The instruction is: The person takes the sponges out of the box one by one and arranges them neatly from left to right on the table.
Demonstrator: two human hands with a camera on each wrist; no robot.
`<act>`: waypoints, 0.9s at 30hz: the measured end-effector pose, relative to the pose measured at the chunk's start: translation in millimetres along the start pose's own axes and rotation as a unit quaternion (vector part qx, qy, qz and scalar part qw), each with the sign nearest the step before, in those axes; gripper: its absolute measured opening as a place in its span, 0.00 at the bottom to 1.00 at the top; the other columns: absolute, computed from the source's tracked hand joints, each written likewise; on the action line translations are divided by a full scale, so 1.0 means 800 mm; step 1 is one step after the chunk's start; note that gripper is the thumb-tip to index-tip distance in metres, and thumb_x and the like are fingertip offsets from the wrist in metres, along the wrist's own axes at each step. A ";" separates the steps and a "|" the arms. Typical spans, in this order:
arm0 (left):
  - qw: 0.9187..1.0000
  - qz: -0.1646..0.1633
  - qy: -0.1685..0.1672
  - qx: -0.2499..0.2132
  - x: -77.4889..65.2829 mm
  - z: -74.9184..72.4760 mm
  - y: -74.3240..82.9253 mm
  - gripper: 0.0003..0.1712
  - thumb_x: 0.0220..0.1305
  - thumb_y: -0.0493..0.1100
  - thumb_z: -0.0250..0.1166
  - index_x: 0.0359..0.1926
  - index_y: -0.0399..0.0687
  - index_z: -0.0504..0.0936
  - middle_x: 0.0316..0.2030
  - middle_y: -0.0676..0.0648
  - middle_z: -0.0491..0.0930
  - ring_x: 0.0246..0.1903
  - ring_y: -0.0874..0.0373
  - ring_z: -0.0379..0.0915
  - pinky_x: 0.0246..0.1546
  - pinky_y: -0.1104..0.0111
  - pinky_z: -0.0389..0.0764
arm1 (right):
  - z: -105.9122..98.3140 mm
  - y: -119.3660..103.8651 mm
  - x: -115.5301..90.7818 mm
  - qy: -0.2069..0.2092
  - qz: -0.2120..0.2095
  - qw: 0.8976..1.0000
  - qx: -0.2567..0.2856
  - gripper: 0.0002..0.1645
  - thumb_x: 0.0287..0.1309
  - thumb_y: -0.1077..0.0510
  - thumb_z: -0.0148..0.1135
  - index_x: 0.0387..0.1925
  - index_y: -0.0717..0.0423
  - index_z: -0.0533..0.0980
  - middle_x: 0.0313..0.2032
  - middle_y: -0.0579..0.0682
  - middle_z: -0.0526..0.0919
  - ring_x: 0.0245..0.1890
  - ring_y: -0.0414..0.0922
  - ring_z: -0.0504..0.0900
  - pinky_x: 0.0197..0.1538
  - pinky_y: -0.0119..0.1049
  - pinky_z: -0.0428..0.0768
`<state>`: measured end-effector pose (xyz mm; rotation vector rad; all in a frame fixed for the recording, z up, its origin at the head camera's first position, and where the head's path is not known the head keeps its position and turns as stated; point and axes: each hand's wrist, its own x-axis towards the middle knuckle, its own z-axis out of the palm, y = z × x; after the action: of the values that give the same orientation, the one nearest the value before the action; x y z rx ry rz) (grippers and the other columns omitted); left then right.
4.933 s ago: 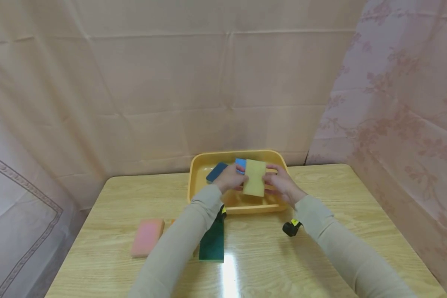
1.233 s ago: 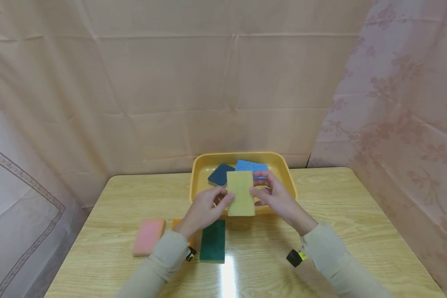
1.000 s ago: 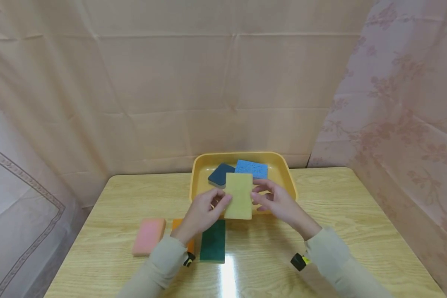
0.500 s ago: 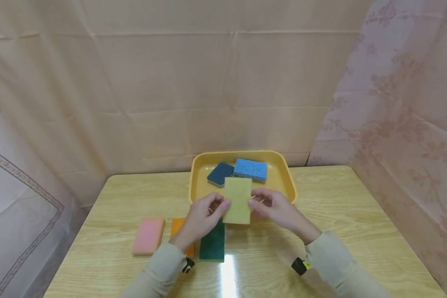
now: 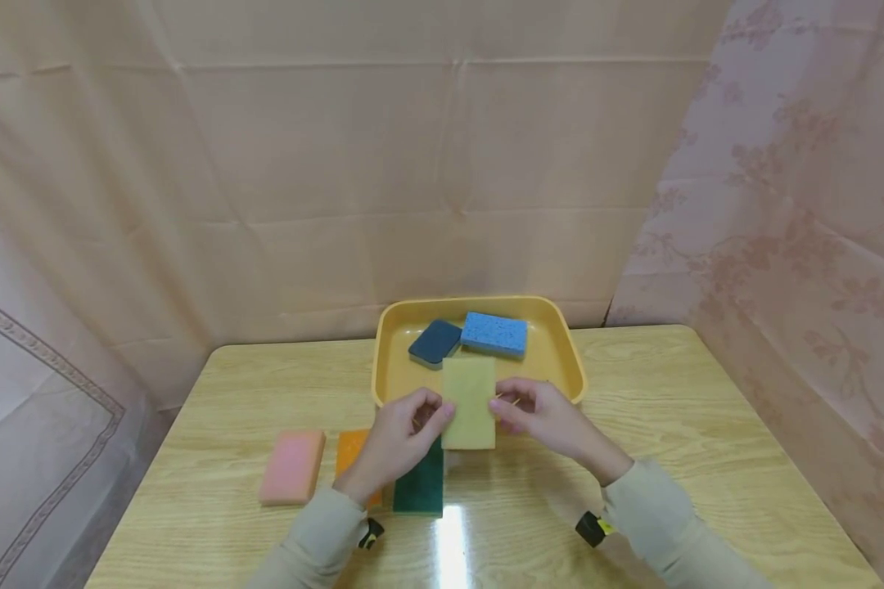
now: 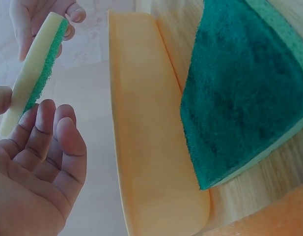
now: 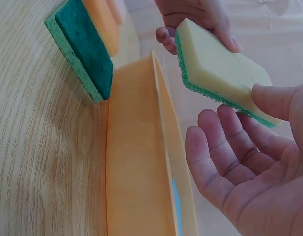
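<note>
Between both hands a yellow sponge (image 5: 469, 404) with a green scouring layer underneath (image 7: 205, 91) is held up at the tray's near rim. My left hand (image 5: 400, 433) pinches its left edge, thumb on the yellow face and fingertips on the green side. On the opposite edge my right hand (image 5: 548, 420) pinches it the same way, the other fingers spread below (image 7: 230, 147). In the yellow tray (image 5: 552, 376) behind it lie a dark blue sponge (image 5: 435, 343) and a speckled light blue sponge (image 5: 494, 334).
On the table (image 5: 530, 523), left of centre, a pink sponge (image 5: 291, 467), an orange sponge (image 5: 350, 448) and a dark green scouring sponge (image 5: 420, 483) lie in a row. My left forearm partly covers the orange one. A beige curtain (image 5: 442, 164) hangs behind the table.
The hands have drawn the yellow sponge from over the tray toward me, past its near rim. The light blue sponge in the tray now shows fully. The sponges on the table have not moved.
</note>
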<state>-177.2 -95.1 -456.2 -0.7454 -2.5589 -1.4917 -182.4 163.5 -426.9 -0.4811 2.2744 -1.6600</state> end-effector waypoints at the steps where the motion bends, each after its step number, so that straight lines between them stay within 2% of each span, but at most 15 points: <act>1: 1.000 -0.001 0.000 -0.001 -0.001 0.000 0.000 0.14 0.74 0.58 0.60 0.41 0.56 0.82 0.28 0.61 0.78 0.27 0.62 0.73 0.27 0.69 0.79 | 0.000 0.000 0.000 -0.002 0.000 1.000 0.000 0.26 0.71 0.53 0.63 0.58 0.71 0.74 0.45 0.59 0.81 0.44 0.63 0.83 0.46 0.44 0.86; 5: 1.000 -0.006 -0.005 0.000 -0.003 0.002 -0.004 0.14 0.74 0.59 0.60 0.41 0.57 0.82 0.28 0.62 0.78 0.27 0.62 0.73 0.27 0.69 0.79 | 0.000 0.001 0.000 -0.002 0.002 1.000 -0.012 0.26 0.70 0.53 0.64 0.58 0.71 0.74 0.45 0.58 0.82 0.45 0.61 0.83 0.46 0.43 0.87; 11: 1.000 -0.005 -0.016 0.012 -0.005 0.004 -0.006 0.15 0.73 0.60 0.59 0.41 0.58 0.82 0.27 0.62 0.77 0.26 0.63 0.72 0.26 0.70 0.78 | -0.001 0.006 0.000 0.000 -0.008 0.998 -0.067 0.23 0.70 0.52 0.64 0.55 0.68 0.77 0.41 0.55 0.83 0.38 0.51 0.84 0.40 0.36 0.86; 15: 0.999 -0.003 -0.025 0.025 -0.007 0.006 -0.008 0.14 0.73 0.60 0.60 0.41 0.59 0.82 0.27 0.62 0.77 0.26 0.64 0.72 0.26 0.70 0.78 | -0.001 0.011 0.000 -0.002 -0.021 0.995 -0.094 0.20 0.71 0.53 0.63 0.53 0.66 0.79 0.39 0.53 0.84 0.35 0.47 0.82 0.38 0.35 0.85; 22: 0.997 0.018 -0.037 0.063 -0.014 0.012 -0.012 0.14 0.74 0.59 0.59 0.39 0.57 0.82 0.24 0.63 0.75 0.24 0.66 0.70 0.24 0.71 0.77 | 0.001 0.019 -0.002 -0.013 -0.031 0.991 -0.129 0.20 0.71 0.52 0.62 0.51 0.66 0.80 0.38 0.51 0.84 0.36 0.47 0.82 0.37 0.34 0.84; 27: 0.996 0.015 -0.049 0.072 -0.017 0.016 -0.016 0.15 0.74 0.59 0.59 0.38 0.57 0.82 0.23 0.62 0.73 0.22 0.67 0.68 0.22 0.73 0.74 | 0.001 0.024 -0.004 -0.025 -0.020 0.990 -0.141 0.19 0.72 0.50 0.61 0.51 0.62 0.81 0.38 0.48 0.84 0.37 0.47 0.82 0.38 0.34 0.84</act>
<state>-169.2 -94.2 -477.5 -0.8546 -2.6784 -1.2750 -181.5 169.6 -445.6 -0.6275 2.4881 -1.3318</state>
